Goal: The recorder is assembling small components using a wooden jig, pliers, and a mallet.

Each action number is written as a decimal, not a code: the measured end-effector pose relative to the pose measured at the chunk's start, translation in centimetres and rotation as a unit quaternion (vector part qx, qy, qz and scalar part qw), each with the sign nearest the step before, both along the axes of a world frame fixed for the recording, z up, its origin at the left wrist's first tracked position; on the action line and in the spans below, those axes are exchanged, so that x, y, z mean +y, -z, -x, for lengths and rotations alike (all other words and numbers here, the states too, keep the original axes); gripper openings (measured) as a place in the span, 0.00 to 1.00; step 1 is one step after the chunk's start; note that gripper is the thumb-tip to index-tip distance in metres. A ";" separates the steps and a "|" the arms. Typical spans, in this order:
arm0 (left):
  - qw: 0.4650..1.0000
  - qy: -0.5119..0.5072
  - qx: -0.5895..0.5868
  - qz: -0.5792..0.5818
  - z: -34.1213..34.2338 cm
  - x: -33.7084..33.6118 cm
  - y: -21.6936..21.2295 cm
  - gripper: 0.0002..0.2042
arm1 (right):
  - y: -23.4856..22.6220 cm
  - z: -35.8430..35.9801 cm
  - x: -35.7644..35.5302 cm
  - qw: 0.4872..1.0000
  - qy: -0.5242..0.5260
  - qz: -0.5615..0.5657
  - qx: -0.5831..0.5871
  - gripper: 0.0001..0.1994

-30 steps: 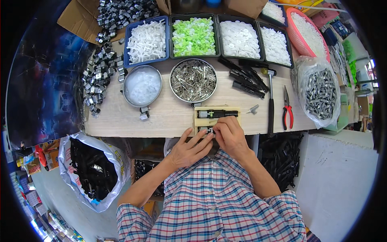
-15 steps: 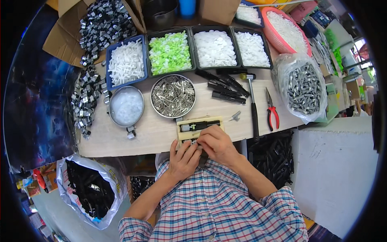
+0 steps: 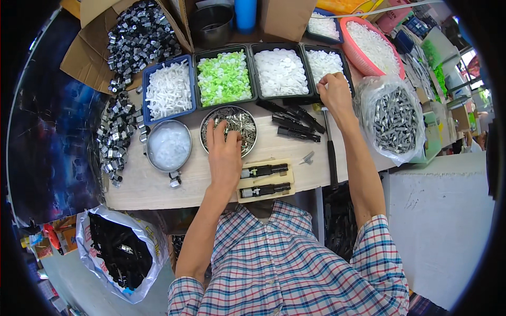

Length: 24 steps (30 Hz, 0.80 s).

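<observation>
While both arms are stretching out over the wooden bench [image 3: 158,192], the left hand [image 3: 224,152] is lying palm-down with its fingers spread open, the fingertips dipping into the round metal bowl of small silvery parts [image 3: 237,122] at about twelve o'clock from the hand. The right hand [image 3: 334,92] is curling loosely at the near edge of the black tray of white pieces [image 3: 324,63], up at one o'clock — whether it is pinching a piece I cannot tell, since the fingers are folding under the knuckles.

Just beside the left wrist, at three o'clock, the pale wooden jig [image 3: 266,180] is holding two black parts [image 3: 263,171] lying side by side. A loose heap of black parts [image 3: 295,122] is sitting between the bowl and the right hand.

To do this pick well, I judge each hand is better off taking one piece only, gripping with fingertips rather than scooping, so nothing extra is dragging out — and bringing both pieces back to the jig squarely over the seated black parts.
</observation>
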<state>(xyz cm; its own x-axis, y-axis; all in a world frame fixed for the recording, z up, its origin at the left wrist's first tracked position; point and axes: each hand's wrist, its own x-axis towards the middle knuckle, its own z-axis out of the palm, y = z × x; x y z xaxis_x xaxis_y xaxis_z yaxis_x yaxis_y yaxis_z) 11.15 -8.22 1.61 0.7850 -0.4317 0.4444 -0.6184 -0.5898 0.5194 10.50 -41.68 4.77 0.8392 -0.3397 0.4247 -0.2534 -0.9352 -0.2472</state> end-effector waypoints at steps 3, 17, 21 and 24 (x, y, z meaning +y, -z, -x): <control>1.000 -0.004 0.006 0.020 -0.1 0.2 0.8 0.07 | 0.5 0.1 -0.1 1.000 -0.013 -0.008 -0.025 0.07; 0.941 0.009 0.224 0.252 3.2 1.7 -2.8 0.02 | 0.2 8.8 16.4 0.769 -0.125 -0.625 -0.053 0.05; 0.830 0.028 0.424 0.360 7.0 2.1 -4.9 0.03 | -0.2 11.9 21.2 0.552 -0.104 -0.826 -0.051 0.07; 0.781 0.040 0.496 0.376 8.1 2.9 -5.0 0.05 | 0.1 13.5 22.2 0.463 -0.109 -0.877 -0.069 0.07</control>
<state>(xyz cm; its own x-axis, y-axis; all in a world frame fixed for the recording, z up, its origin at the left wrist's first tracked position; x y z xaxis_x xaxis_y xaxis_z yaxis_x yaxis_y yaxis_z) 3.02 -5.27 6.59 0.8883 -0.4065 -0.2139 0.2894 0.1339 0.9478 -3.00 -19.47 4.66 0.9406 -0.1774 -0.2896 -0.0693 0.7344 -0.6752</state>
